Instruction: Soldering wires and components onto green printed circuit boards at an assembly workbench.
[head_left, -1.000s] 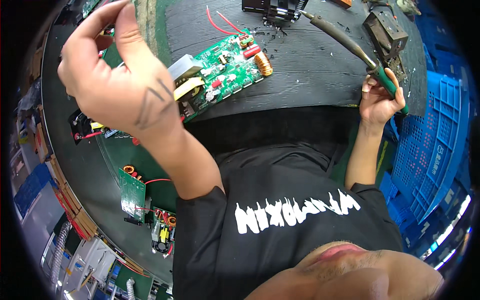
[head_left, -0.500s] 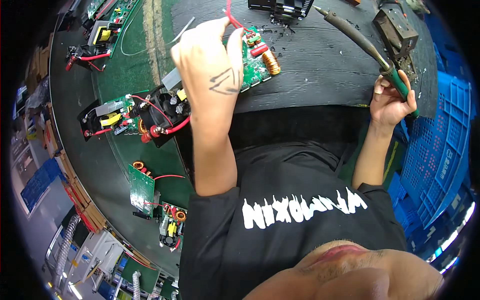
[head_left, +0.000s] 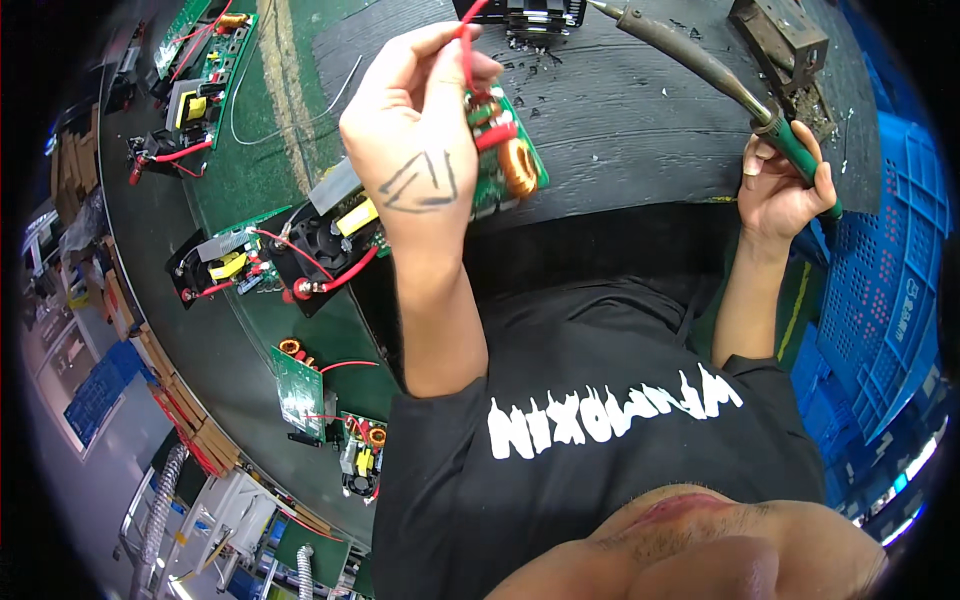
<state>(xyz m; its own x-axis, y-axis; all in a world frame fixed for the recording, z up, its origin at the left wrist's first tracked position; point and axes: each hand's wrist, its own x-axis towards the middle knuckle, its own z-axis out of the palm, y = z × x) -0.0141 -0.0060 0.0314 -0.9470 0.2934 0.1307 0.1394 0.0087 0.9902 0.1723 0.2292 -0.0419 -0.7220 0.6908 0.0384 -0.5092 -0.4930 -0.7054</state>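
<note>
My left hand [head_left: 415,130] is closed, with thumb and fingers pinching a thin red wire [head_left: 466,55]. That wire runs down to a green circuit board [head_left: 535,165], which carries a copper coil [head_left: 518,168] and a red part beside it. The back of my hand hides much of the board. In my right hand [head_left: 780,195] is a soldering iron [head_left: 700,65], gripped by its green handle. Its tip points up and to the left, close to a black finned part [head_left: 545,15] at the far edge of the view, apart from the red wire.
A metal iron stand [head_left: 785,45] is at the far right of the dark wooden board [head_left: 620,140], amid dark scraps. Boards with fans [head_left: 310,245] sit left of my arm, and more circuit boards [head_left: 300,390] lie nearer. Blue crates [head_left: 880,270] stand at the right.
My left hand has turned, showing its thumb and fingertips on the red wire. The circuit board beneath has shifted slightly nearer and looks more tilted. The soldering iron stays in my right hand.
</note>
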